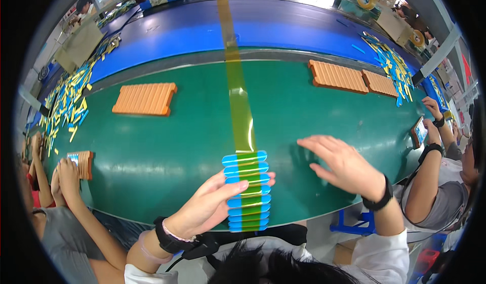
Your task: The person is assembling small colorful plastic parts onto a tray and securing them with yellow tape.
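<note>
My left hand (215,195) grips a row of blue rounded-end strips (234,171), its thumb on top and its fingertips showing past the right side. Down the middle of the row runs a band of clear yellow tape (239,102), which stretches from the strips up over the table to the top of the view. The strips lie crosswise, one below another, close to the table's near edge. To their right, my right hand (344,166) hovers above the green table with fingers stretched out and apart, holding nothing.
Ridged orange racks rest on the green table (192,132): one (144,99) at left, two (338,76) at far right. Loose blue and yellow strips are heaped at left (66,104) and right (387,61). A blue conveyor belt (177,38) lies beyond. Co-workers' hands handle racks on both sides.
</note>
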